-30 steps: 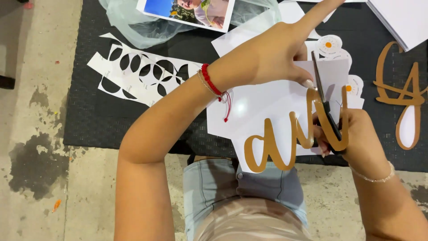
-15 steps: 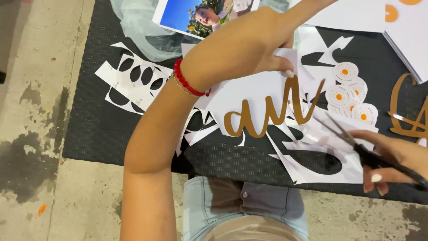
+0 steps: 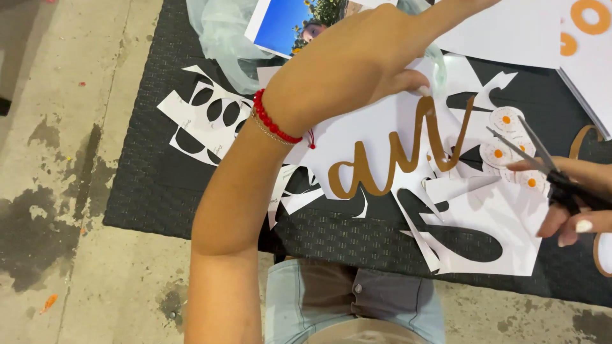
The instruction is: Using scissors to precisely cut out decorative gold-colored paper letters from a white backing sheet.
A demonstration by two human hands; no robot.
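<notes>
My left hand point(image 3: 357, 60), with a red bead bracelet on the wrist, pinches the top of a white sheet bearing brown cursive lettering point(image 3: 398, 156) and lifts it over a black mat point(image 3: 159, 172). My right hand point(image 3: 570, 197) at the right edge grips black-handled scissors point(image 3: 532, 156), blades parted and pointing up-left, apart from the lettering. Small round white cut-outs with orange centres point(image 3: 503, 137) lie under the blades.
White paper scraps with oval holes point(image 3: 204, 121) lie on the mat's left part. A colour photo print point(image 3: 287, 25) and pale green plastic point(image 3: 223, 38) sit at the top. White sheets with orange shapes point(image 3: 574, 32) lie top right. Stained concrete floor point(image 3: 57, 191) is at left.
The scissors have come away from the brown lettering and moved right. My left hand has carried the lettered sheet leftward and up, and the view has shifted.
</notes>
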